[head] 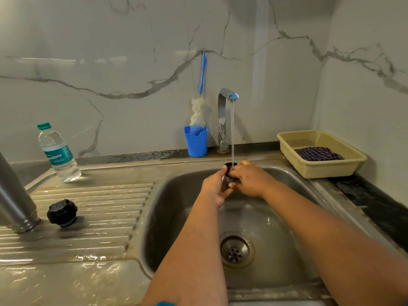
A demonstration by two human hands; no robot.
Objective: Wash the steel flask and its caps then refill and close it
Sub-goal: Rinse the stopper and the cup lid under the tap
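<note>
Head view: over the sink (pixel 167 195), the left hand (pixel 215 187) and right hand (pixel 249 180) both curl their fingers round the steel cap (pixel 229 173) under the tap (pixel 225 100) stream. Small, light, rigid and likely slippery when wet; best gripped by the rim. The flask (pixel 13 195) stands inverted on the surface.

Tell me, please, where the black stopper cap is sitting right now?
In the head view, the black stopper cap sits on the ribbed drainboard left of the sink, just right of the upturned steel flask.
</note>
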